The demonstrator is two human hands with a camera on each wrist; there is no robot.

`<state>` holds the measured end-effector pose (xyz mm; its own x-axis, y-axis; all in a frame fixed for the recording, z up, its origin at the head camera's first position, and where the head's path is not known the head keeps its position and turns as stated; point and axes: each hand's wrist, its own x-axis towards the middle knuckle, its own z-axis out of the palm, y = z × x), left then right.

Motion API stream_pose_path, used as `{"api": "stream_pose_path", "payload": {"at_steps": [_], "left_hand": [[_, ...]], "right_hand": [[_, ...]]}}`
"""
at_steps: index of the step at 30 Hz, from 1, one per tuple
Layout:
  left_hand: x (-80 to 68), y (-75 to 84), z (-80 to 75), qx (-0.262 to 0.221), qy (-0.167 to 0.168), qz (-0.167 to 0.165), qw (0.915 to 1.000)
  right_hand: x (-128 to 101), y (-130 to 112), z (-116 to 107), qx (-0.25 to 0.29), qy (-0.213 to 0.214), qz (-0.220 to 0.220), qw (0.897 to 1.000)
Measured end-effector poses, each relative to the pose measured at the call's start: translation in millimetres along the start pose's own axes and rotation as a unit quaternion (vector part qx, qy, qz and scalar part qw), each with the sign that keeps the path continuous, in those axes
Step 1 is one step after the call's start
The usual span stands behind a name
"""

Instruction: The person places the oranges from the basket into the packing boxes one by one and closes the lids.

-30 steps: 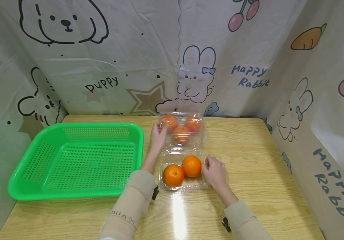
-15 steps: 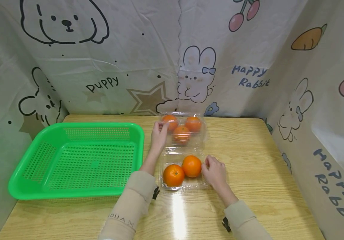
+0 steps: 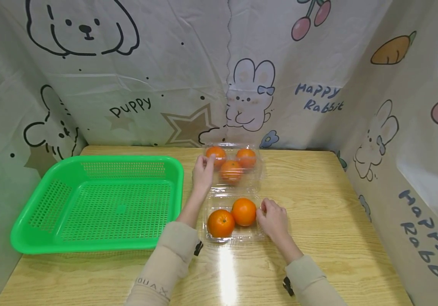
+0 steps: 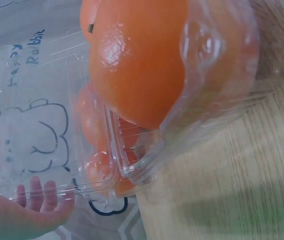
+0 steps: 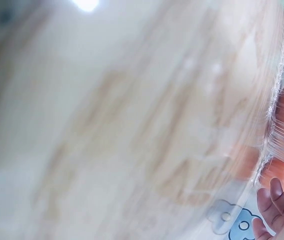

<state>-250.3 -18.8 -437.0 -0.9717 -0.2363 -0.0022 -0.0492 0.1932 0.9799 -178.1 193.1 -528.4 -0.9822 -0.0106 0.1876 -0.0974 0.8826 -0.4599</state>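
Observation:
A clear plastic clamshell box [image 3: 234, 236] lies open on the wooden table [image 3: 318, 204]. Its near half holds two oranges [image 3: 220, 223] [image 3: 244, 211]. Three more oranges [image 3: 230, 171] show through the far half [image 3: 255, 178]. My left hand [image 3: 202, 174] holds the far half by its left edge, fingertips at the top corner. My right hand [image 3: 271, 216] pinches the near half's right rim with curled fingers. In the left wrist view a big orange [image 4: 137, 60] fills the clear plastic [image 4: 217, 65], with my fingers [image 4: 32, 200] behind it. The right wrist view is blurred; only fingertips [image 5: 277, 200] show.
An empty green perforated basket [image 3: 100, 245] sits on the table's left side, close to my left forearm. Printed cartoon cloth walls [image 3: 165, 85] close in the back and both sides. Bare wood lies to the right of the box and along the front edge.
Almost nothing differs. My left fingertips have crept slightly along the far half's top left corner. The right hand and the oranges have stayed put.

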Motion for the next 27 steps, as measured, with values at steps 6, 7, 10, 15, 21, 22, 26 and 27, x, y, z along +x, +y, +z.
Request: {"api": "stream_pose_path", "payload": {"at_steps": [6, 7, 10, 15, 21, 22, 26, 27], "left_hand": [[-6.9, 4.2, -2.1, 0.026, -0.001, -0.003, 0.9997], [-8.0, 4.8, -2.3, 0.027, -0.001, -0.005, 0.9996], [-12.4, 6.2, -2.9, 0.027, -0.004, -0.014, 0.9995], [-20.3, 4.9, -2.6, 0.013, -0.005, -0.017, 0.9998], [-27.4, 0.3, -1.3, -0.004, 0.019, 0.012, 0.9997], [-28.5, -0.3, -1.3, -0.005, 0.021, 0.017, 0.9996], [-32.6, -1.8, -2.1, -0.006, 0.022, 0.026, 0.9994], [-33.4, -2.3, -2.6, -0.005, 0.021, 0.027, 0.9994]], "right_hand": [[0, 0, 1, 0.0, -0.002, 0.003, 1.0], [0, 0, 1, -0.001, -0.002, 0.003, 1.0], [1, 1, 1, -0.001, 0.003, 0.001, 1.0], [1, 2, 3, -0.004, 0.014, -0.005, 1.0], [1, 3, 4, -0.002, 0.017, -0.007, 1.0], [1, 3, 4, -0.002, 0.017, -0.007, 1.0], [0, 3, 4, -0.001, 0.02, -0.01, 1.0], [0, 3, 4, -0.001, 0.021, -0.01, 1.0]]}}
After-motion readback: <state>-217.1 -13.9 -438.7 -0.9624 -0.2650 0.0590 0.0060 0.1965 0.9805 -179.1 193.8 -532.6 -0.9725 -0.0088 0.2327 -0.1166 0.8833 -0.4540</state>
